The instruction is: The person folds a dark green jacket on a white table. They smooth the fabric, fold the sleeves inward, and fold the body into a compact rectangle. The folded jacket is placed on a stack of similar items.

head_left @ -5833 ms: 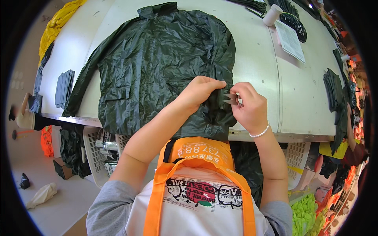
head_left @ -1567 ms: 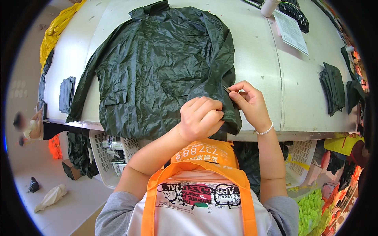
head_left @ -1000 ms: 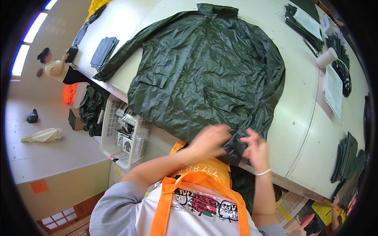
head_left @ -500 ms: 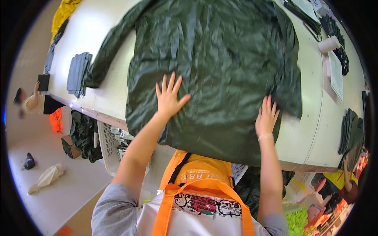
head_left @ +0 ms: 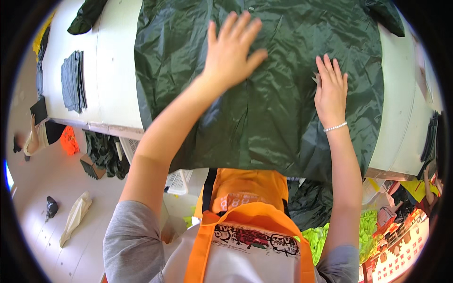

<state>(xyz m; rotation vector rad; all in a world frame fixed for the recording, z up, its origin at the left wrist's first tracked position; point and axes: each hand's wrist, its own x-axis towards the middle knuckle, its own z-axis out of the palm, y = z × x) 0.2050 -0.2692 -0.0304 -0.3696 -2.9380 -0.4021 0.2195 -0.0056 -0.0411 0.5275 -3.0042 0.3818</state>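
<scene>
A large dark green shiny jacket lies spread over the white table, its lower hem hanging past the near edge. My left hand lies flat on the jacket's middle with fingers spread. My right hand, a bead bracelet at its wrist, rests flat on the fabric to the right, fingers together and extended. Neither hand holds anything. One sleeve trails off at the top left.
A folded grey-dark garment stack sits on the table's left part. Under the table are white baskets and dark cloth. Bright green and yellow material lies at the lower right. Floor scraps lie left.
Earlier both hands worked at the jacket's hem with a small tool. They have since moved up onto the jacket, flat and open, and reached farther across it.
</scene>
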